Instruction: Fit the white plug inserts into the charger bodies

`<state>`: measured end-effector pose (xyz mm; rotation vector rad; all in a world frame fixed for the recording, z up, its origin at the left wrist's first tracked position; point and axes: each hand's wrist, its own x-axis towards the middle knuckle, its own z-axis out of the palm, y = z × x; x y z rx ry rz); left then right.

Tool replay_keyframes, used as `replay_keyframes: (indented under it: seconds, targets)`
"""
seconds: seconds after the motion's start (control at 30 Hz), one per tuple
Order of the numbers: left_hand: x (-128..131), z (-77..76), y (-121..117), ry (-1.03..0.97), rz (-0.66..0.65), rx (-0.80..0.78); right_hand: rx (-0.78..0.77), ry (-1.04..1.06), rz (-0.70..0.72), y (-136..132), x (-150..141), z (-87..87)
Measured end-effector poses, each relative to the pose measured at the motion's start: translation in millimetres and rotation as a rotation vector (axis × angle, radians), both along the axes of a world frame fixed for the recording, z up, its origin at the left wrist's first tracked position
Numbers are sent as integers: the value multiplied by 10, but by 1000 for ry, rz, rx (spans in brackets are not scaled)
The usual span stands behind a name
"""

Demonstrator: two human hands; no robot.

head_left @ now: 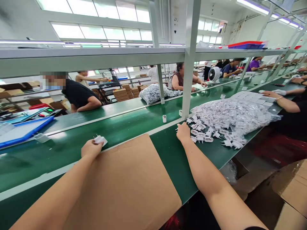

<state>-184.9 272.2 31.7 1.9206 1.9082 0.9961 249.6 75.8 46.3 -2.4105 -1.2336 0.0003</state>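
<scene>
My left hand (90, 148) is closed round a small white plug adapter (100, 140) at the far edge of a brown cardboard sheet (129, 185) that lies on the green bench (168, 153). My right hand (183, 132) reaches to the near edge of a big pile of white plug adapters (227, 118), its fingers curled among the loose ones; what they grip is hidden. Several loose adapters (206, 135) lie just right of that hand.
A green conveyor belt (120, 124) runs beyond the bench, with two small white parts (164, 118) on it. A grey shelf post (189, 64) stands ahead. A co-worker's arm (280, 100) rests at the right. Other people sit opposite. Cardboard boxes (292, 188) stand on the floor at the right.
</scene>
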Motion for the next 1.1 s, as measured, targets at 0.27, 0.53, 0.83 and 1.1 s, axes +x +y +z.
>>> replay_keyframes:
  seconds: [0.27,0.53,0.83,1.1]
  targets:
    - [521,-317,-776,284,-402,156,263,80,129,15,-136,93]
    - [754,-291,-1189,437,-678,-71,477,639,482,45,-699,-29]
    - [1213,-92,-698,339,-568,110,323,713,592,0,-888,-86]
    - [2040,16,-212,225,-551,-60,223,669,551,18,-867,-137]
